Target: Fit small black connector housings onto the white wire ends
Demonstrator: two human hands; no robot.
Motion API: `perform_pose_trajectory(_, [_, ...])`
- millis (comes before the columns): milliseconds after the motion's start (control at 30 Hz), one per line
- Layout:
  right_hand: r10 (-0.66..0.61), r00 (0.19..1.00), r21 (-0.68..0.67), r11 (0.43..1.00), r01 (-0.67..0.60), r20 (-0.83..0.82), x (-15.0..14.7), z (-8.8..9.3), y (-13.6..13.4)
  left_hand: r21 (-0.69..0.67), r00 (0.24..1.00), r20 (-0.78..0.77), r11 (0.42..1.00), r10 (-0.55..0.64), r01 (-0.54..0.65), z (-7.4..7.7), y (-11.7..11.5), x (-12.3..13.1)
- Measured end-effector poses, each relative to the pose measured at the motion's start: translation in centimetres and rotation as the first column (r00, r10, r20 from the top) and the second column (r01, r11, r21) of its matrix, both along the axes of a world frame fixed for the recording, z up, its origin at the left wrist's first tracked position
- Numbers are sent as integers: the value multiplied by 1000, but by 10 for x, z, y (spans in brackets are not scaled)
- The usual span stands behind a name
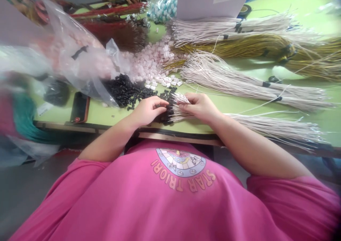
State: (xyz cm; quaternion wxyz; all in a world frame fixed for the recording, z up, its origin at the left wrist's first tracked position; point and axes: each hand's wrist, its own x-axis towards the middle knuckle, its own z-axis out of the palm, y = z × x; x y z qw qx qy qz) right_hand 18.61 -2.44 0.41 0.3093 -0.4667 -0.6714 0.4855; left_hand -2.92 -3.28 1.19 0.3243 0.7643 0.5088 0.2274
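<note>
Pink T-shirt (149, 205) fabric is seen nearest, below the table (128, 119). White wires (180, 98) are pinched at their ends by the right hand (202, 108), above a white bundle (269, 124) laid along the front edge. Black connector housings (123, 92) are neared by the left hand (149, 110), fingers narrowed — whether anything is held cannot be told.

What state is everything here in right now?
Near white wires: bunched, held
Right hand: closed on those wires
Left hand: fingers curled, grip unclear
Black pieces: loose, heaped
Pale pink pieces: loose, scattered
Middle white wires: banded in bundles
Yellow wires: bundled
Clear plastic bag: crumpled
Blue-and-white pieces: bagged
</note>
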Motion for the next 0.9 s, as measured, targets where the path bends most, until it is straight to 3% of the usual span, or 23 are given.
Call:
perform_pose_trajectory(133, [7,1000,-125,992,-7,-4,1,-1,0,281,937,-277,950,212,-132,7,3,-38])
perform_pose_trajectory(233, [3,1000,-149,989,-2,8,1,-3,0,258,841,-460,949,284,-179,5,6,-68])
perform_pose_trajectory(333, [-16,1000,-156,988,17,9,0,-3,0,184,800,-550,969,239,-163,-2,6,-82])
perform_pose_trajectory(767, [7,1000,-211,977,-7,-2,-1,-6,0,122,848,-517,990,120,-65,-11,7,-74])
perform_pose_trajectory(900, [24,999,-161,987,-18,36,-2,-1,-1,159,865,-457,976,205,-147,-5,3,-70])
